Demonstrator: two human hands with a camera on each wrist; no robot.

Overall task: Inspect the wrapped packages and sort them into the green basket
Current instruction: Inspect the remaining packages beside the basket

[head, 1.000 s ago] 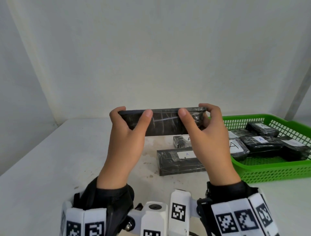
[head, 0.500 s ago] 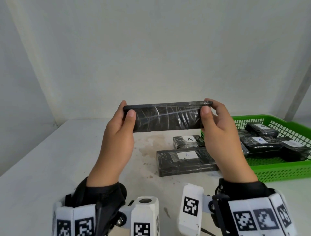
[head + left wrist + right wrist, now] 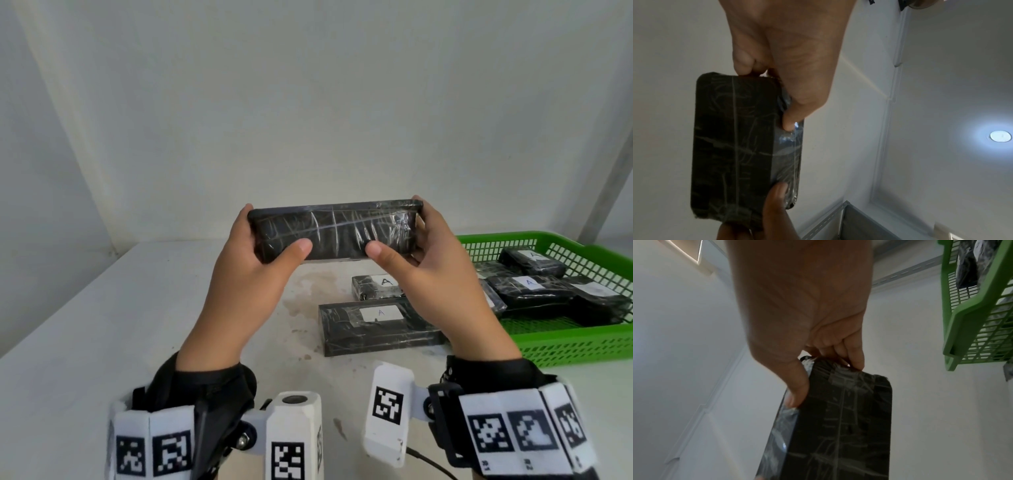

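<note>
Black film-wrapped package (image 3: 334,232) held level in the air above the white table (image 3: 102,325), one end in each hand. Left hand (image 3: 253,274): thumb (image 3: 297,247) on the near face, fingers curled round the left end. Right hand (image 3: 435,270): same pinch, thumb (image 3: 376,249) near side, fingers wrapped behind the right end. Near face shows no label, only tape creases. Below on the table: a long wrapped package (image 3: 378,325) with a white "A" label, and a shorter wrapped package (image 3: 375,287), also "A", just behind it. Green basket (image 3: 582,346) to the right holds several more labelled black packages (image 3: 529,287). Wrist views confirm both grips.
</note>
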